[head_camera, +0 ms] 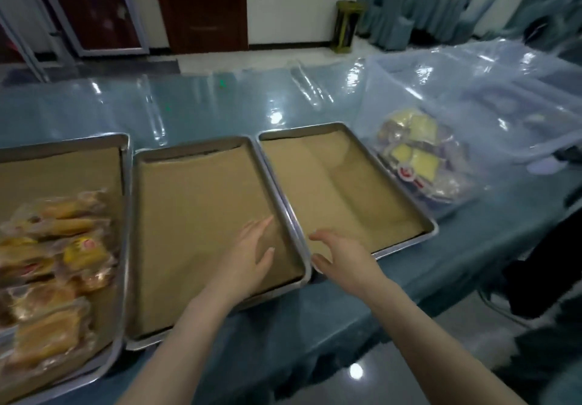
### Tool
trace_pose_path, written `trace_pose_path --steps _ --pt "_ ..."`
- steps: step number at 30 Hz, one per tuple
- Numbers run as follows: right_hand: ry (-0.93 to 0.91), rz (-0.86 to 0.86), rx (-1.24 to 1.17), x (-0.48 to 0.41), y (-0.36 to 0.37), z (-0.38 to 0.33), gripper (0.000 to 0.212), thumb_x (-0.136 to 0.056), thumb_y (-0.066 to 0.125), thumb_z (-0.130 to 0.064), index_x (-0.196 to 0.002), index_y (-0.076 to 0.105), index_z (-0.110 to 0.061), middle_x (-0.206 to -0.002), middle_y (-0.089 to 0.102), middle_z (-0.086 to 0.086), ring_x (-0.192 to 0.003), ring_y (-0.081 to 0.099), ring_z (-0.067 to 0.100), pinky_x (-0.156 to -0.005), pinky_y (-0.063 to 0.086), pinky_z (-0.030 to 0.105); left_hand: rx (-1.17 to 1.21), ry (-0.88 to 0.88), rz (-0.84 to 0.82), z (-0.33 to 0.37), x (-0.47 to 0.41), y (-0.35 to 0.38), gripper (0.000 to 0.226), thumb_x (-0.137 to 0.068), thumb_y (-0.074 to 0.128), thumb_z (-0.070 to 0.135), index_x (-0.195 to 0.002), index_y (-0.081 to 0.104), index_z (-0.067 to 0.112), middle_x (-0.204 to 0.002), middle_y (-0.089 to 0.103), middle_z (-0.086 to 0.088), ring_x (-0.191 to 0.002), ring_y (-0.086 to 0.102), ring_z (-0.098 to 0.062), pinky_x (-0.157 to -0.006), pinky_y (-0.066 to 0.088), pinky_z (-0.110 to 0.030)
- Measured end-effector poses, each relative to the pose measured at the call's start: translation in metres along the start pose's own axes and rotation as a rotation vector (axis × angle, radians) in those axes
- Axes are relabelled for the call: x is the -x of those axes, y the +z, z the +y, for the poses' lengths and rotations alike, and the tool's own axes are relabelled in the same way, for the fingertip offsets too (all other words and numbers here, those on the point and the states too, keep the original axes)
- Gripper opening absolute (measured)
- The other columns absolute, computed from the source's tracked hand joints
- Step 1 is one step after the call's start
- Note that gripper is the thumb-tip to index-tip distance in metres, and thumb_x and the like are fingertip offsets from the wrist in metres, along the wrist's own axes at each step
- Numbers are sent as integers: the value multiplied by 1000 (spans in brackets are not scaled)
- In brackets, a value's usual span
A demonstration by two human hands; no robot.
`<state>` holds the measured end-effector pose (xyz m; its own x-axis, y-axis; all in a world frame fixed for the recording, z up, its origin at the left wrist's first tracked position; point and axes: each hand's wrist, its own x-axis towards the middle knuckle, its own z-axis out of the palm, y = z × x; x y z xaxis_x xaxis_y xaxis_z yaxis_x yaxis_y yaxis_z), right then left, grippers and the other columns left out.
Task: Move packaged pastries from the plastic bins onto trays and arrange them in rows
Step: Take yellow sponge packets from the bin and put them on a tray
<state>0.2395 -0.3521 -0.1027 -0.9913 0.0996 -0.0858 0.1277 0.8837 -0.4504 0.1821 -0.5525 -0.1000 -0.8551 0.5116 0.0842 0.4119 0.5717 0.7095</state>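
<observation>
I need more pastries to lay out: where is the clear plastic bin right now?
In the head view the clear plastic bin sits on the table at the far right, just right of the rightmost tray, with a few packaged pastries inside.

3 trays sit side by side on the tabletop [220, 105]. Taking the middle tray [201, 152] as the landmark: the left tray [124, 184] touches its left side and holds the packaged pastries [53, 266]; the right tray [346, 130] touches its right side. Right of that tray stands the plastic bin [472, 96], with more packages [415, 152] inside. The left hand [248, 256] lies over the middle tray's near right corner; the right hand [343, 256] is just to its right.
</observation>
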Motion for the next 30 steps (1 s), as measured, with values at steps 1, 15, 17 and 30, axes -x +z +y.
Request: trace_pose_path --steps 1,15,17,30 --pt "-17 13 50 -1 -15 21 40 -91 59 -26 -131 54 -20 -138 51 -1 -124 48 20 -102 36 30 8 3 13 18 -12 13 57 -94 52 14 -146 30 22 -151 30 0 -141 20 -11 -103 7 -8" --pt "-375 504 68 -75 -213 157 21 -81 68 -11 -100 71 -17 -104 69 -5 -100 61 18 -87 41 21 -205 238 210 183 -196 62 54 -90 57 18 -141 40 22 -144 43 4 -133 34 -11 -108 14 -15" --pt "-352 522 83 -89 -233 176 21 -83 66 -11 -102 71 -18 -106 68 -6 -102 60 18 -89 40 22 -194 292 222 194 -223 65 52 -90 58 17 -139 43 21 -142 45 4 -131 36 -10 -105 13 -11" --pt "-111 113 245 -223 -328 344 26 -87 63 -30 -113 64 -29 -115 63 -7 -105 59 18 -87 46 32 -151 274 126 262 -361 125 32 -92 54 26 -123 60 33 -122 60 17 -111 53 -3 -87 33 -9"
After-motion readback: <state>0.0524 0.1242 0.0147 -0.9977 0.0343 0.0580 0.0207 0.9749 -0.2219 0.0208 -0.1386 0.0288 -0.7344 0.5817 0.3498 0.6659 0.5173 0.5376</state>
